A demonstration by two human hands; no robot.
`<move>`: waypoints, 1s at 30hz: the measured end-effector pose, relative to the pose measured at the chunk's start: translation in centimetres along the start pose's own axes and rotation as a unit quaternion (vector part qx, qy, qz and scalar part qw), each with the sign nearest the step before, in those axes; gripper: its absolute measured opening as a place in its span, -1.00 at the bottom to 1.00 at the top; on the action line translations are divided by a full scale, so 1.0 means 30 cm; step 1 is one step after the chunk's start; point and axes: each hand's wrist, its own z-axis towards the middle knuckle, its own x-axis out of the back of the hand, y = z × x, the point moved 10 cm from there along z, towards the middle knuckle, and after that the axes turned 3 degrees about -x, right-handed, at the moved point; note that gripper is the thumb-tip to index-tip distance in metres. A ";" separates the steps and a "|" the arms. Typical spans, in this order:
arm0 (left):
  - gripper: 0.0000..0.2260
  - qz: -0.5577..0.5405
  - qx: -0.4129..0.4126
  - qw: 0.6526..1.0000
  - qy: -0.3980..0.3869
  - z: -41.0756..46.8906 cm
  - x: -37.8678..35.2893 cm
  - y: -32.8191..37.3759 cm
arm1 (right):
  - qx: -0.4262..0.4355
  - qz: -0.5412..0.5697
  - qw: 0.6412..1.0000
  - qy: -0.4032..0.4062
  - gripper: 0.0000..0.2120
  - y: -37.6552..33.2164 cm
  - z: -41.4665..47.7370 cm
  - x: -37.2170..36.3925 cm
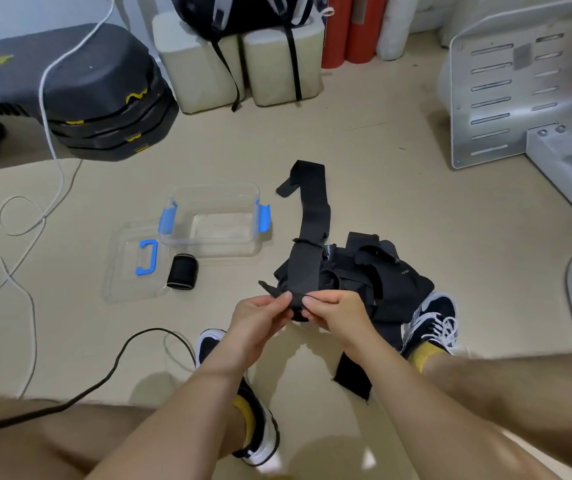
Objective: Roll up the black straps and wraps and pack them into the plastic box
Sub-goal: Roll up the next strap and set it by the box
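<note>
Left hand (263,313): thumb and fingers pinch the near end of a long black strap (312,209), held above the floor (416,188). Right hand (336,311): fingers curled round the same end, gripping it from the other side, so both hands meet on a small bunched fold of the fabric (whether a roll has formed under the fingers cannot be told).

The strap runs away from the hands, crosses a heap of black wraps (388,271) and lies flat on the floor, its far end folded over to the left. The heap sits just beyond the right hand, beside the right shoe (433,323). A separate black strip (353,375) lies under the right forearm.

Plastic box (215,190): clear, with blue clips, standing open on the floor to the left of the strap, apart from it. Its lid (121,282), with a blue handle, lies flat at the near left corner. One rolled wrap (182,271) rests outside the box, at the lid's right edge and just in front of the box wall.

A white cable (49,133) and a black cable (115,365) trail across the floor at left
</note>
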 end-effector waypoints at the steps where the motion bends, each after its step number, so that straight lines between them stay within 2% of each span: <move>1: -0.85 0.010 -0.005 1.000 0.015 0.002 0.005 0.000 | -0.013 0.003 1.000 0.009 -0.88 0.014 0.004 0.001; 3: -0.76 0.028 -0.013 0.998 0.051 0.005 0.019 0.000 | -0.041 0.023 0.999 0.028 -0.93 0.036 0.006 0.001; 6: -0.85 0.060 -0.022 0.995 0.071 0.004 0.011 0.013 | -0.074 0.081 0.991 0.074 -0.95 0.057 0.002 0.013; 7: -0.85 0.060 -0.017 0.997 0.052 0.002 -0.005 0.016 | -0.079 0.086 0.989 0.085 -0.89 0.064 0.006 0.018; 10: -0.62 0.008 0.029 0.998 -0.061 0.002 -0.056 -0.002 | -0.086 0.079 0.990 0.077 -0.86 0.057 0.022 0.011; 13: -0.57 0.000 0.027 0.991 -0.134 0.002 -0.076 0.004 | -0.096 0.096 0.989 0.061 -0.85 0.040 0.033 0.008; 20: -0.89 0.020 -0.011 0.999 -0.049 0.045 -0.026 0.007 | -0.151 0.147 0.977 0.036 -0.90 0.060 0.038 -0.020; 25: -0.74 0.016 0.008 1.000 0.017 0.066 0.022 -0.012 | -0.127 0.140 0.982 -0.027 -0.90 0.056 0.040 -0.047; 30: -0.84 0.009 0.011 0.998 0.053 0.068 0.031 -0.009 | -0.065 0.015 0.998 -0.023 -0.85 0.035 0.045 -0.041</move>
